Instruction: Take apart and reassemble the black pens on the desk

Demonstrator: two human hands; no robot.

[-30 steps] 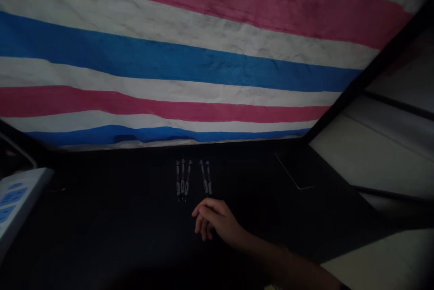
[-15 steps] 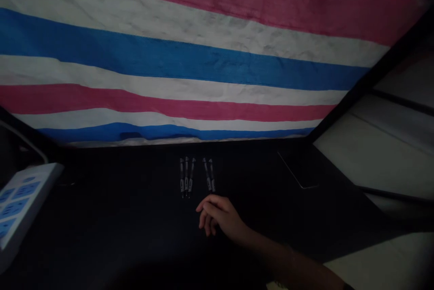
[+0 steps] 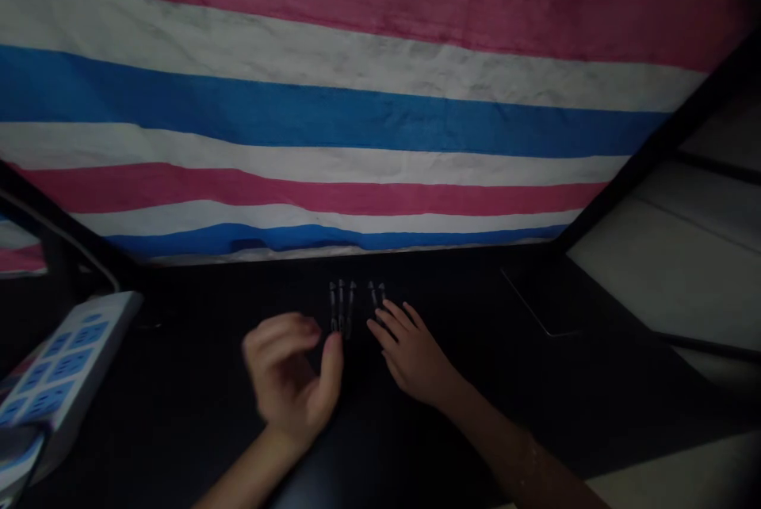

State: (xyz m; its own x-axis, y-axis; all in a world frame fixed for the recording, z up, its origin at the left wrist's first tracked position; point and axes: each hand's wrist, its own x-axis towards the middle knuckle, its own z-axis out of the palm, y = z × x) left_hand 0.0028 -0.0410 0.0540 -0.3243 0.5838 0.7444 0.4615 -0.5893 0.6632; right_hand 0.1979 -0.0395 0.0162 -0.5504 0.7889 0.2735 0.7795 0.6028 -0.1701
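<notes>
Three slim pens (image 3: 341,307) lie side by side on the dark table, with two more pens (image 3: 374,295) a little to their right. My left hand (image 3: 291,374) is raised at the near left of the three pens, its fingers curled and its thumb apart, with nothing seen in it. The thumb tip overlaps the lower ends of the three pens; I cannot tell whether it touches them. My right hand (image 3: 413,350) reaches over the two pens with fingers spread, covering their lower parts.
At the left stands a white power strip (image 3: 112,327) with blue sockets. A dark flat device, perhaps a phone (image 3: 538,303), lies at the right of the black table (image 3: 196,382). Behind the table hangs a red, white and blue striped sheet (image 3: 357,120).
My left hand has come into view beside the three pens. My right hand has moved forward and right, fingers now spread over the two pens. The view has shifted slightly left.
</notes>
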